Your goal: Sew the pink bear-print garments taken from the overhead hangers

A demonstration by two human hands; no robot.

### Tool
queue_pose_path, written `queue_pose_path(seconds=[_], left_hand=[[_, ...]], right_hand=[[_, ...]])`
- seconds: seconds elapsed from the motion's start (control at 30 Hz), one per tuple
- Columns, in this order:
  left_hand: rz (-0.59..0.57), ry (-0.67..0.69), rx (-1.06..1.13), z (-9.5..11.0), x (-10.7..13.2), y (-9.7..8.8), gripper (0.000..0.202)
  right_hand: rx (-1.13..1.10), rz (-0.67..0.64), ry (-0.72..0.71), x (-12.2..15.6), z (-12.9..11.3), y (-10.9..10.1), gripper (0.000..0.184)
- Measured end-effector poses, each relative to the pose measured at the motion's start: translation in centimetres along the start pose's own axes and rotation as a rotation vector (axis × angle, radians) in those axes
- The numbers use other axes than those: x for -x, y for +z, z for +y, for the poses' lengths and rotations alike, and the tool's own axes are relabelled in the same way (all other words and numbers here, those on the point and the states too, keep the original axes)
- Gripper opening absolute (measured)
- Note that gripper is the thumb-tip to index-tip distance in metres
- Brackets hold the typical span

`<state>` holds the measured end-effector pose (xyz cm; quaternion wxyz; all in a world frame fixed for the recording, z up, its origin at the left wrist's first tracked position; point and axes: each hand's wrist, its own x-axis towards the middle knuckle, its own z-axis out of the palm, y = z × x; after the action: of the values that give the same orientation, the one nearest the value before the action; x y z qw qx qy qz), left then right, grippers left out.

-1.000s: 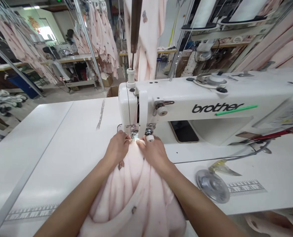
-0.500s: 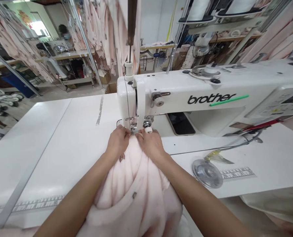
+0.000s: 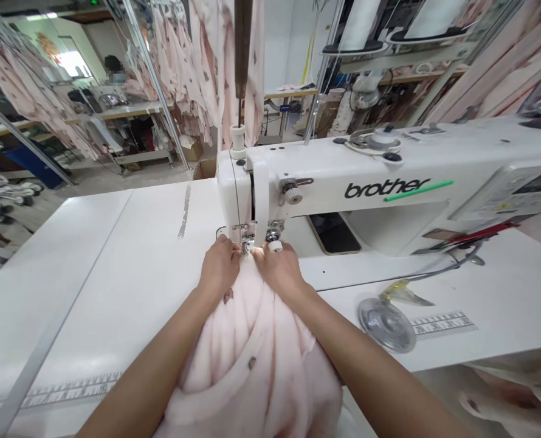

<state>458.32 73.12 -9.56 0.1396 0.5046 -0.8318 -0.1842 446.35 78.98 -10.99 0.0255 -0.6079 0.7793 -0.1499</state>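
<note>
A pale pink plush fabric [image 3: 252,340] with small brown prints runs in folds from below up to the needle area of a white sewing machine [image 3: 316,170]. My left hand [image 3: 220,261] pinches the fabric's edge just left of the presser foot [image 3: 245,245]. On the other side my right hand [image 3: 277,261] grips the same edge, its fingers partly behind the machine's white knob [image 3: 275,246]. Both sets of fingertips are close to the foot, and the exact pinch is partly hidden. The fabric hangs down between my forearms.
A phone [image 3: 334,232] lies under the machine's arm. Right of my forearm are a clear round dish [image 3: 386,324] and a measuring tape strip [image 3: 444,324] on the white table [image 3: 138,261]. Pink garments [image 3: 179,61] hang behind, where a person [image 3: 115,70] sits.
The view has shifted slightly, so the machine appears a little lower. Both hands keep their hold beside the presser foot, and the fabric has barely moved.
</note>
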Motion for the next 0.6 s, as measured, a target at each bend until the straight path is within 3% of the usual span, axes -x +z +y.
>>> queue_pose_path(seconds=[0.3, 0.6], left_hand=[[0.034, -0.024, -0.029, 0.2, -0.3, 0.1, 0.016], [-0.024, 0.014, 0.049, 0.4, 0.2, -1.5, 0.014]], right_hand=[[-0.077, 0.063, 0.053, -0.5, 0.1, 0.8, 0.022], [-0.258, 0.073, 0.102, -0.5, 0.1, 0.1, 0.015]])
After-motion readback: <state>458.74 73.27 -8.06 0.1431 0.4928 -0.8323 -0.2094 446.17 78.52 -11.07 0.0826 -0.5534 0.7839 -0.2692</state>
